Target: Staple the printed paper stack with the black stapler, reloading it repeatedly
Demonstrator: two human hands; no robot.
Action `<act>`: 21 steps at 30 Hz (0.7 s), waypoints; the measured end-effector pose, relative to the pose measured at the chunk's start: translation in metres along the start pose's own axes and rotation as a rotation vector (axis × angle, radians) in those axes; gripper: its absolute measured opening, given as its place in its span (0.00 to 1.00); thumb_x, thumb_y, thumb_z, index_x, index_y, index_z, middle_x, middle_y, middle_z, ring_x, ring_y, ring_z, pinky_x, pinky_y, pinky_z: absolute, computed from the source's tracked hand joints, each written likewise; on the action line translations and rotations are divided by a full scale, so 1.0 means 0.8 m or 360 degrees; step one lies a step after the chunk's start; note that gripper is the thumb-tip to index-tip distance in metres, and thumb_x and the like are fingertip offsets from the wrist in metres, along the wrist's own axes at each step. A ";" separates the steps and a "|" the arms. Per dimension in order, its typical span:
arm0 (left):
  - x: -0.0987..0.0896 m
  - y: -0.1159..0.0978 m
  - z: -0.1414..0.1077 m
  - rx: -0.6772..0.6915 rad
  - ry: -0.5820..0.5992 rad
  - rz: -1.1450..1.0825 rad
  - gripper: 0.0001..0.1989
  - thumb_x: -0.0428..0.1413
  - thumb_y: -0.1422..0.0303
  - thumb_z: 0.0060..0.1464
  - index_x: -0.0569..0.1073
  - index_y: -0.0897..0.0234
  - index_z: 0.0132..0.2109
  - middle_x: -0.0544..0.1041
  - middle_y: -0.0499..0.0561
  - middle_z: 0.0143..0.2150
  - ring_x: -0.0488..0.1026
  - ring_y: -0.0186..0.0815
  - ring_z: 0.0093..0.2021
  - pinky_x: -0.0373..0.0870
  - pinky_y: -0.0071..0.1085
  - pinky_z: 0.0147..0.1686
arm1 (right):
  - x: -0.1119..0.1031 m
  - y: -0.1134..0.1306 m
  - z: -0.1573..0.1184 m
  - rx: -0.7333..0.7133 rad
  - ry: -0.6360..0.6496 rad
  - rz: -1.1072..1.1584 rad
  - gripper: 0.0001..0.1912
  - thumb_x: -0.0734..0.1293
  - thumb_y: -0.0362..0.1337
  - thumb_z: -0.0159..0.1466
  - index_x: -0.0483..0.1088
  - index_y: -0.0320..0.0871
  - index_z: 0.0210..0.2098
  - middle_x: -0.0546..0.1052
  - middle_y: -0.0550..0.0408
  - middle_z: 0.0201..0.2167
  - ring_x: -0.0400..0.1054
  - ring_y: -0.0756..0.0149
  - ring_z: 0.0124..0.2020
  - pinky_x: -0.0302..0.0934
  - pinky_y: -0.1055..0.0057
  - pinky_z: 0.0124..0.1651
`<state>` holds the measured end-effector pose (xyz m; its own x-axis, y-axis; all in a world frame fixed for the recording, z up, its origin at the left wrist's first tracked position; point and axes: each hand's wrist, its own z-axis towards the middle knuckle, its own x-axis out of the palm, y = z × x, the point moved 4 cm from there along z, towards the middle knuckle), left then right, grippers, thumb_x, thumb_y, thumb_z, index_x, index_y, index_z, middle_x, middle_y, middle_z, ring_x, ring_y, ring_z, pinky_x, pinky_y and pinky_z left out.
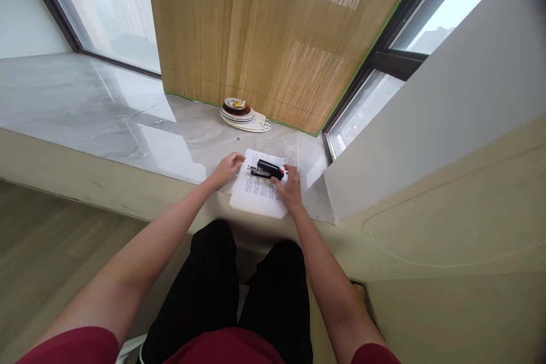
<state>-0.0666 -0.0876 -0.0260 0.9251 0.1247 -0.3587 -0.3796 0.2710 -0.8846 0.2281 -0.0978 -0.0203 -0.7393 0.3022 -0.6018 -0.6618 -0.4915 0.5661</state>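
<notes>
A black stapler (270, 168) lies over printed white paper (258, 202) on the sill, its upper and lower arms spread apart towards the left and a small red-orange patch near its right end. My right hand (291, 186) holds that right end between thumb and fingers. At the paper's upper left edge is my left hand (229, 169), fingers loosely bent and nothing visible in them. Whether its fingertips touch the sheet is too small to tell. The paper's near edge hangs past the front of the sill.
Stacked plates and small dishes (239, 114) stand on the grey marble-look sill (191, 125), before a bamboo blind (239, 28). Dark-framed windows flank the blind. A white wall (426, 108) closes off the right side. My knees are just below the sill's front edge.
</notes>
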 end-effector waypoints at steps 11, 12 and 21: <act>0.014 0.005 -0.013 -0.0154 0.0094 -0.0338 0.20 0.70 0.68 0.52 0.74 0.62 0.50 0.84 0.60 0.55 0.82 0.46 0.58 0.76 0.50 0.66 | 0.020 0.032 0.048 -0.0077 0.0276 0.0214 0.15 0.74 0.36 0.61 0.80 0.48 0.48 0.86 0.49 0.46 0.79 0.47 0.50 0.71 0.47 0.59; 0.015 0.005 -0.012 -0.0169 0.0090 -0.0366 0.21 0.71 0.68 0.52 0.74 0.62 0.50 0.84 0.60 0.55 0.82 0.46 0.57 0.76 0.50 0.65 | 0.016 0.040 0.046 -0.0121 0.0189 0.0189 0.15 0.73 0.36 0.62 0.80 0.48 0.49 0.85 0.48 0.47 0.78 0.47 0.51 0.70 0.47 0.59; 0.008 0.012 -0.012 -0.0323 0.0087 -0.0536 0.20 0.68 0.70 0.49 0.74 0.64 0.49 0.85 0.55 0.41 0.84 0.41 0.38 0.80 0.34 0.37 | 0.036 0.111 0.015 -0.0818 0.0325 -0.0197 0.21 0.59 0.35 0.79 0.82 0.56 0.58 0.84 0.48 0.54 0.75 0.52 0.53 0.61 0.49 0.60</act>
<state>-0.0643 -0.0936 -0.0395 0.9988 0.0088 -0.0492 -0.0498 0.0935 -0.9944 0.1464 -0.1231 0.0192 -0.5870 0.2442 -0.7719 -0.5587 -0.8121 0.1680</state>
